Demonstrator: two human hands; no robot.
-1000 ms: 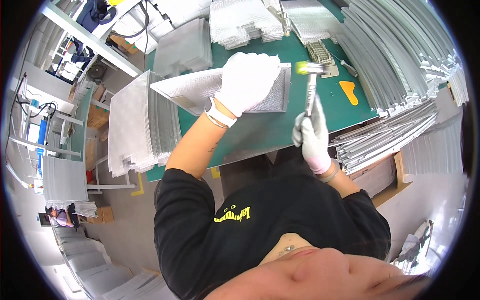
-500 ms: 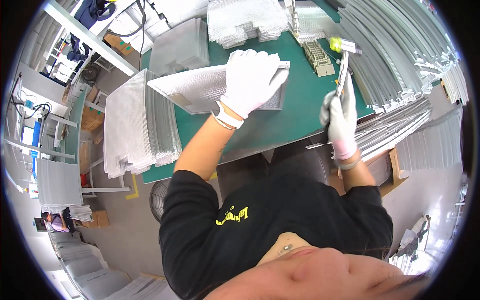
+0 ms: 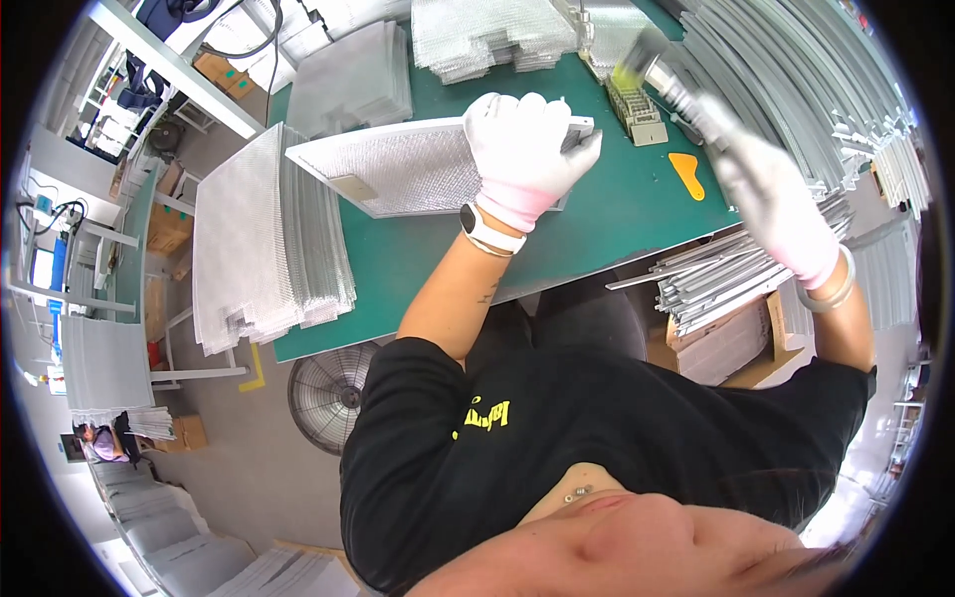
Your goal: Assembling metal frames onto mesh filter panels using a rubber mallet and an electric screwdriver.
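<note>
My left hand (image 3: 525,149), in a white glove, is closed over the top edge of a framed silver mesh panel (image 3: 403,164). The panel is tilted up on the green table. My right hand (image 3: 771,194), gloved too, grips a hammer (image 3: 679,95) by its handle, off to the right. The hammer's head, partly yellow, is blurred by motion and shows over a beige ribbed block (image 3: 637,121). On the table below it lies a flat orange-yellow scraper (image 3: 686,176).
Mesh sheets (image 3: 244,239) are piled at the table's left edge; more stacks (image 3: 353,80) stand at the back. Long grey metal strips (image 3: 796,90) fill the right side. Thin frame bars (image 3: 711,284) lie near the right front. A floor fan (image 3: 328,398) stands below the green table (image 3: 418,259).
My right hand has swung outward to the right and turned, carrying the hammer's head left over the ribbed block. The scraper has come into full view. My left hand stays on the panel.
</note>
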